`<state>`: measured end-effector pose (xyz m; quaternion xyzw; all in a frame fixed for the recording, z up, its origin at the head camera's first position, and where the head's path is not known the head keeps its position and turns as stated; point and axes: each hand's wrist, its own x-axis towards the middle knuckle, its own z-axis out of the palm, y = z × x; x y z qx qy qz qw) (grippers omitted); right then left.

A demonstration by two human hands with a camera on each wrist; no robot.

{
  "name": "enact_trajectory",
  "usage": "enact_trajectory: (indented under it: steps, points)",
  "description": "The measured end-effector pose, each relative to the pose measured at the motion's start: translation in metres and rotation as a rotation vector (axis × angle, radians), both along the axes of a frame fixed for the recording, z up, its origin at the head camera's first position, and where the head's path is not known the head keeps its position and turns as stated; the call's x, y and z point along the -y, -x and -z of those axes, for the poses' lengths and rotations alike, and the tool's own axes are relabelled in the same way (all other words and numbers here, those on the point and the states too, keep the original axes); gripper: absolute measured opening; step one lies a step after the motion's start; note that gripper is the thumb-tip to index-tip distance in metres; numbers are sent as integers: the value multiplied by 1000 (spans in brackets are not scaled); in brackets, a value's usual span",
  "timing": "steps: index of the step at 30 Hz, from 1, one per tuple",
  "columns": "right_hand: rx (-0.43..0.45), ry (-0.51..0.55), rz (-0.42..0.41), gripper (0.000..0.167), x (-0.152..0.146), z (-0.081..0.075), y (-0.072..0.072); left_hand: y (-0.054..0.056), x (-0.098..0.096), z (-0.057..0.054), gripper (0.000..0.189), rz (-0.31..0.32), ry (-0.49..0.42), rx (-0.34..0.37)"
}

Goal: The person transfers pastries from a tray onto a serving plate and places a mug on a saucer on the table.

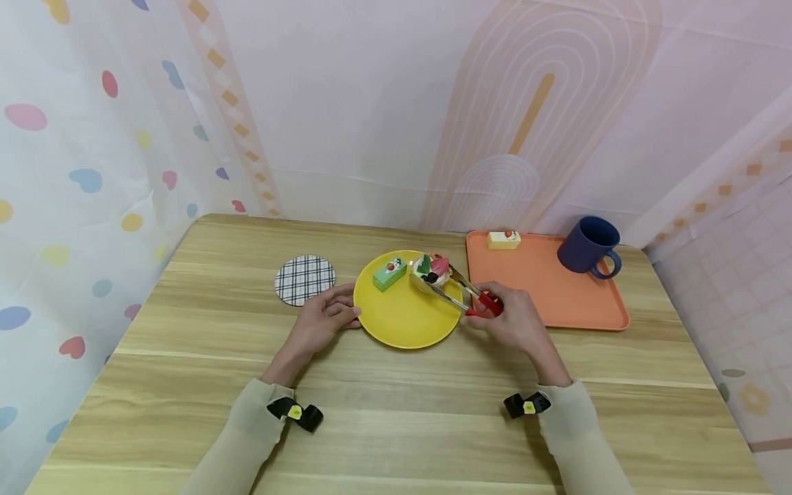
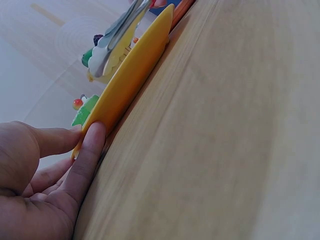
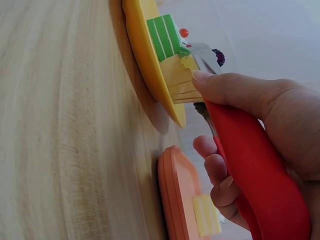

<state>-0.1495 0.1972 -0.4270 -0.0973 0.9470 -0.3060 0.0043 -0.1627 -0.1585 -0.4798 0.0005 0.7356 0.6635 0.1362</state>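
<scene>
My left hand pinches the left rim of a round yellow plate between thumb and fingers. My right hand grips the red handles of metal tongs. Between the tongs' tips is a cupcake topped with white cream, a pink fruit slice, a green piece and dark berries. It is at the plate's upper right; whether its base touches the plate, I cannot tell. A green layered cake slice with a red ball on top sits on the plate's upper left, also visible in the right wrist view.
Right of the plate lies an orange tray, bearing a yellow cake slice at its back left and a dark blue mug at its back right. A checked round coaster lies left of the plate. A printed cloth hangs behind the wooden table.
</scene>
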Motion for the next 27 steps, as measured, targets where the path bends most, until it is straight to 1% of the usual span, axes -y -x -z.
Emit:
enact_trajectory:
  steps: [7,13,21,27]
  points:
    - [8,-15,-9,64,1,2,0,0,0,0,55,1,1,2]
    - [22,-14,-12,65,0,1,0,0,0,-1,54,7,4,5]
    - [41,-12,-17,66,-2,-1,0,0,-1,-1,54,-1,8,11]
    - [38,-6,-23,68,-4,-2,0,0,-1,-1,55,-1,5,11]
